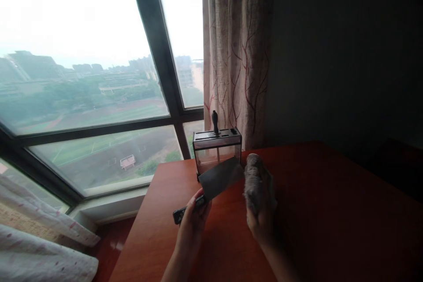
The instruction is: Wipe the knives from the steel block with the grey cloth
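Observation:
My left hand is closed around the dark handle of a cleaver, whose broad grey blade tilts up to the right. In my right hand is a bunched, fuzzy grey cloth, gripped just right of the blade's far end and apart from it. Behind the blade stands a clear-sided knife block with a dark frame and a slotted top. One black-handled tool sticks up out of a slot; its kind cannot be made out.
The reddish-brown wooden table runs under both hands, with its left edge near the window. A patterned curtain hangs behind the knife block, and another curtain is at lower left. The right side is dark.

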A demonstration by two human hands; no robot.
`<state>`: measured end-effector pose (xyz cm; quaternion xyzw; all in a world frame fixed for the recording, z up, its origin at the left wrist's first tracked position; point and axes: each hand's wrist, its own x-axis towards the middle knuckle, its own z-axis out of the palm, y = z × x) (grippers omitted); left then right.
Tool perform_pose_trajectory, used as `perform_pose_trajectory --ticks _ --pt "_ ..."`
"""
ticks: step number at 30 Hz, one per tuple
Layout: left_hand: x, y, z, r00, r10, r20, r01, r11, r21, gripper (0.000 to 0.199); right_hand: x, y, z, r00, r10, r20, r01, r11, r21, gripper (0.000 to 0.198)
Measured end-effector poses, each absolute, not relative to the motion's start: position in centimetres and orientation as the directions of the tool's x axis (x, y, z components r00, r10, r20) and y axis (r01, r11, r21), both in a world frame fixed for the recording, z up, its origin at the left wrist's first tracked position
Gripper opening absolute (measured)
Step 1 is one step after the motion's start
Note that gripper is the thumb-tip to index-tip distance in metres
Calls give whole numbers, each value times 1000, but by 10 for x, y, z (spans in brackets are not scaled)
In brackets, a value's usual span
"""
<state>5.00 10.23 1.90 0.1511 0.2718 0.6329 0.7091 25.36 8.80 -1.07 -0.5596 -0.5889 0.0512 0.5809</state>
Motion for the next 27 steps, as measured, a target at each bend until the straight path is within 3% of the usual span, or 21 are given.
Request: perform_pose_trajectory --ticks 2,5,13,17,27 --pt "51 101 19 51 983 -179 -805 146 576 24 239 85 -4 43 745 665 765 403 -502 66" --pt "51 98 19 40 983 -177 -752 146 643 33 218 79 2 -211 790 576 827 458 -326 72" --pt "53 92 18 82 953 -292 -696 265 667 38 204 62 9 -431 717 548 729 634 -258 78" --pt "53 92 18 120 947 -298 -704 293 647 37 206 66 12 -412 727 549 749 613 -250 76" --pt "48 96 25 124 978 -166 -743 202 639 27 232 87 2 -6 770 638 878 309 -365 78"
